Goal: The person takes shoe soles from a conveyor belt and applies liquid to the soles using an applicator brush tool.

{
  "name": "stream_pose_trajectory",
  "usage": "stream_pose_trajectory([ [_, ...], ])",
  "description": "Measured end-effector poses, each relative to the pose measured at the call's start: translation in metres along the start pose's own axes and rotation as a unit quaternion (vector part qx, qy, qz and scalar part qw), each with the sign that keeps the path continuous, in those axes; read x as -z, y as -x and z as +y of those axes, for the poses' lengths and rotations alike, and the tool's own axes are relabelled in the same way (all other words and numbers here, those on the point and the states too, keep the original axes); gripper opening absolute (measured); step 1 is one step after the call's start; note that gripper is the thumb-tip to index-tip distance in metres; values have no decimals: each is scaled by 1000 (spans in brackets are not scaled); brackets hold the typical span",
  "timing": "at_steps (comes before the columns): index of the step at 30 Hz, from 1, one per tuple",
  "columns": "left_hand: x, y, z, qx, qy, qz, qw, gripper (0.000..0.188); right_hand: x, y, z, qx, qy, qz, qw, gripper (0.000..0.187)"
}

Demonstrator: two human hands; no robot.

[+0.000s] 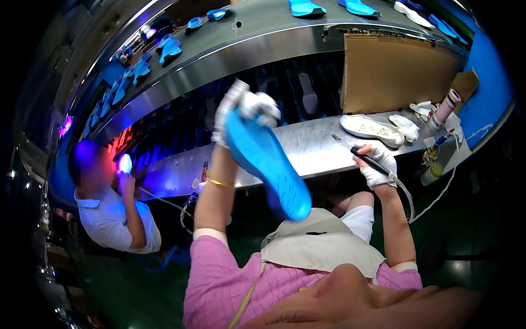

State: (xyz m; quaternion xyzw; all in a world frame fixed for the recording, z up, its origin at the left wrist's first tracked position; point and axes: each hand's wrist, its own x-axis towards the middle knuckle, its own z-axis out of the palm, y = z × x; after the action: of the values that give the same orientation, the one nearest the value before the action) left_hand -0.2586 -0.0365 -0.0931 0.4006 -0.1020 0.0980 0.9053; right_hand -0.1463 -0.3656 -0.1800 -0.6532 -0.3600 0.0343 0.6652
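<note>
My left hand, in a white glove, is raised over the metal ledge and closed around one end of a blue shoe sole. The sole slants down toward me, its broad face turned up, and its other end hangs free above my lap. In my right hand, also gloved but with some fingertips bare, is a black-handled pen-shaped tool with a thin metal tip and a cord. That tip points left and away from the sole, apart from it. A white shoe sole lies on the ledge just beyond my right hand.
White gloves, a pink roll and a cardboard sheet stand or lie at the right. Blue shoe parts rest on the green belt behind. A co-worker sits at left, holding something glowing. The tool's white cord loops at right.
</note>
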Motion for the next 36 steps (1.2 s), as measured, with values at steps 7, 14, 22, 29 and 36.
stream_pose_trajectory([
  [7,18,66,-154,140,284,185,931,90,14,5,8,-54,-16,8,998,14],
  [14,9,80,-177,168,303,81,935,99,-23,4,9,-131,-23,-103,986,16],
  [22,-12,47,-214,33,230,161,959,89,-58,-20,-2,-46,-66,-1,997,15],
  [29,-13,45,-218,23,155,240,958,81,-59,-5,0,-55,-189,-84,977,25],
  [36,-17,46,-199,67,118,202,970,100,-59,6,0,59,28,-141,988,24],
])
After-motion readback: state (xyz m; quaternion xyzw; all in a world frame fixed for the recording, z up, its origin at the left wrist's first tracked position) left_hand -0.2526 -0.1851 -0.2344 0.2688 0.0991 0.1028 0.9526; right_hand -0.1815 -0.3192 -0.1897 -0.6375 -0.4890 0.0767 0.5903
